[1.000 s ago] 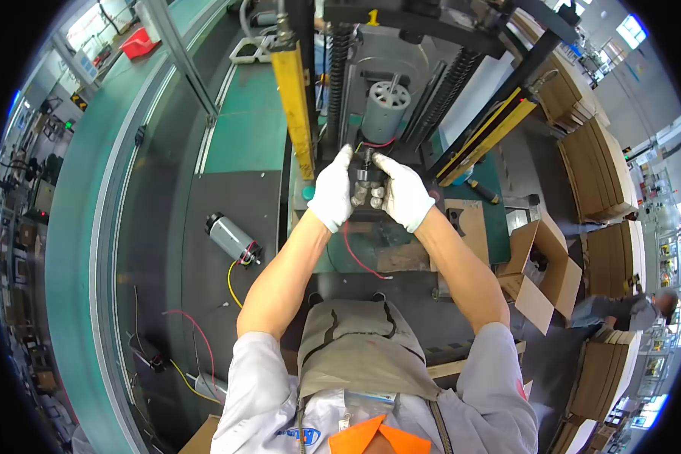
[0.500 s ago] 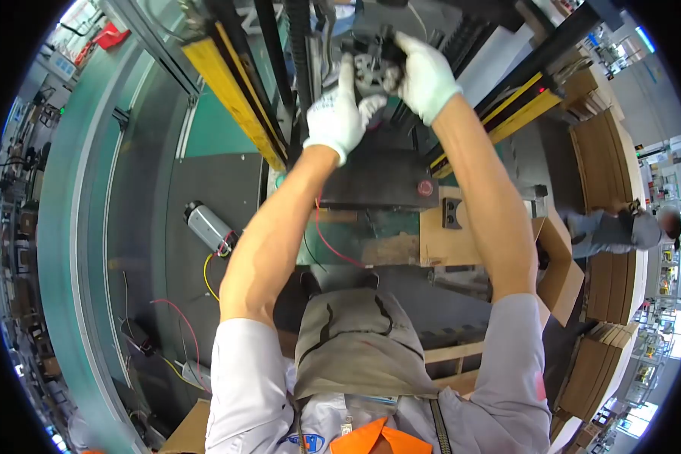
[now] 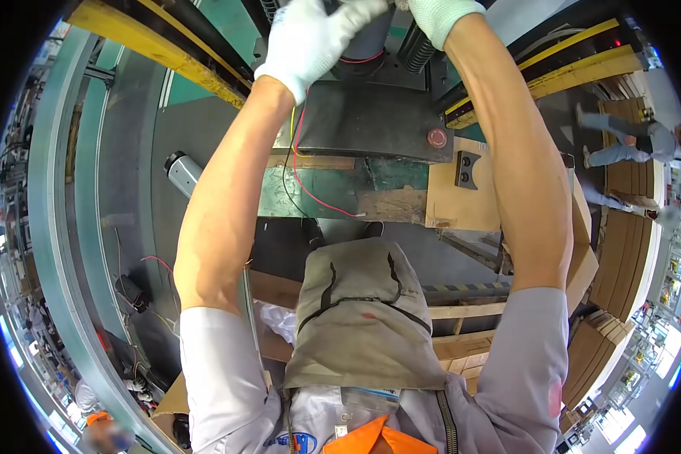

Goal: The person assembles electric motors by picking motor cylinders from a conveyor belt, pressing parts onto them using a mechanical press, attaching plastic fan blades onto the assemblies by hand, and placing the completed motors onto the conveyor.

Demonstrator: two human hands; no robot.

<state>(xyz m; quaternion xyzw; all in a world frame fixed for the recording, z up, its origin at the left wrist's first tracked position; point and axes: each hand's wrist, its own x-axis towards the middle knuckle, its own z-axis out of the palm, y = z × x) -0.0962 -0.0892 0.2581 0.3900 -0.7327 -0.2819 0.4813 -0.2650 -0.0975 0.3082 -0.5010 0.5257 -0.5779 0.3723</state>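
My left hand (image 3: 301, 41), in a white knitted glove, is at the top edge of the head view. Its thumb stretches right across a dark upright cylinder (image 3: 367, 41); its other fingers are cut off. My right hand (image 3: 440, 17), gloved too, is right of the cylinder, its fingers mostly beyond the frame. What the fingers touch is out of view. A red ring shows low on the cylinder, which stands on the dark machine bed (image 3: 356, 113). Red, yellow and black wires (image 3: 299, 151) hang down from near my left wrist.
Yellow posts (image 3: 159, 49) flank the machine. A red push button (image 3: 436, 138) sits at the bed's right front corner. A black block with two holes (image 3: 467, 170) lies on cardboard (image 3: 446, 198). Left lies a silver motor-like cylinder (image 3: 181, 172). Another person (image 3: 632, 144) walks at the right.
The view has tilted down, so my hands sit higher and the metal part they were touching is out of frame. The person at the right has moved up in the view.
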